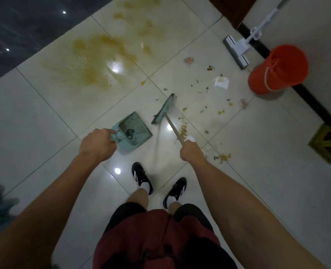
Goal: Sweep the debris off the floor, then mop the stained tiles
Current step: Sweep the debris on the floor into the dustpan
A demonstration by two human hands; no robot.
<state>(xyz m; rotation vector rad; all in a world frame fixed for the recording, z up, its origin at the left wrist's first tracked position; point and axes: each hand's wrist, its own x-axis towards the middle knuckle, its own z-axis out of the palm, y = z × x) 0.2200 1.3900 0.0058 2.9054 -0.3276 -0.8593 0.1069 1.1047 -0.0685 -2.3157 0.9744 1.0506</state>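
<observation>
Sweeping is under way but far from done, judging by how much debris (203, 90) lies scattered over the pale floor tiles (257, 152), from the white paper scrap (221, 82) near the bucket down to the yellowish crumbs (224, 157) just beside the person's right hand. The broom (164, 109) stands with its green head on the floor, between the dustpan and the spread of crumbs. The right hand (191, 150) is curled tight round the broom's stick. The dustpan (132, 131) sits just left of the broom head with its mouth turned toward it and holds only a small dark bit or two. The left hand (96, 144) is wrapped round the dustpan's handle.

Further out, the big brownish stain (94, 61) covers several tiles and looks untouched, so the mopping has not begun. The mop (236, 51) leans by the wall with its flat head on the floor, and the orange bucket (278, 69) stands beside it, both well apart from the hands.
</observation>
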